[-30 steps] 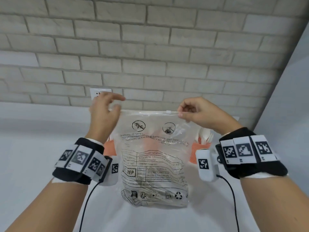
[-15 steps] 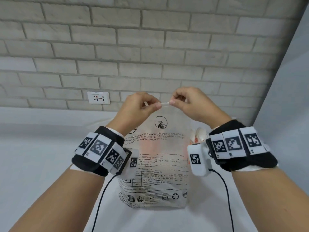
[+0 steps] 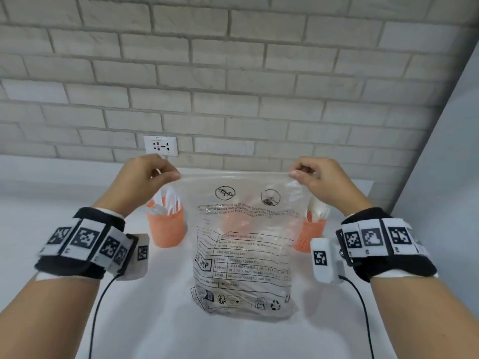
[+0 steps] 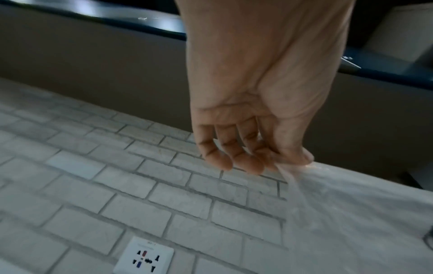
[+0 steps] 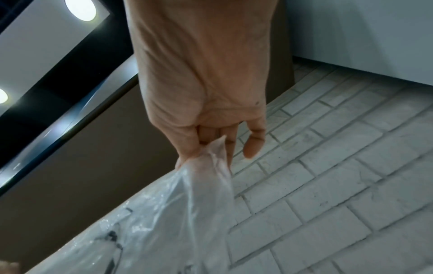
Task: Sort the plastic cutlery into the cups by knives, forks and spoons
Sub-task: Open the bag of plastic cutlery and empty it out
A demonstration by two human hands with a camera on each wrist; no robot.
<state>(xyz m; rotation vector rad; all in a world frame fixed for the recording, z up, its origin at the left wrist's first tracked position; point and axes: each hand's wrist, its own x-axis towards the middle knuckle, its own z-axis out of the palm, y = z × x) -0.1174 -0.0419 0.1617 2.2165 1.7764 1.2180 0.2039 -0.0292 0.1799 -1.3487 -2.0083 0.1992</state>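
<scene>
A clear plastic bag point(image 3: 242, 244) printed with black text hangs upright over the white table, its bottom resting on the top. My left hand point(image 3: 147, 174) pinches the bag's top left corner point(image 4: 302, 166). My right hand point(image 3: 315, 174) pinches the top right corner point(image 5: 211, 153), so the top edge is stretched flat. An orange mesh cup point(image 3: 166, 226) with white plastic cutlery stands behind the bag on the left. A second orange cup point(image 3: 309, 234) with white pieces stands on the right. An orange shape point(image 3: 238, 218) shows dimly through the bag's middle.
The white table point(image 3: 155, 320) runs to a grey brick wall point(image 3: 233, 86) with a white socket point(image 3: 160, 145). A plain white wall point(image 3: 445, 177) closes the right side. Black cables point(image 3: 99, 301) trail from both wrist units.
Half a second ago both hands pinched the bag's top close together at the middle. They have since drawn apart to the corners and stretched the top edge flat.
</scene>
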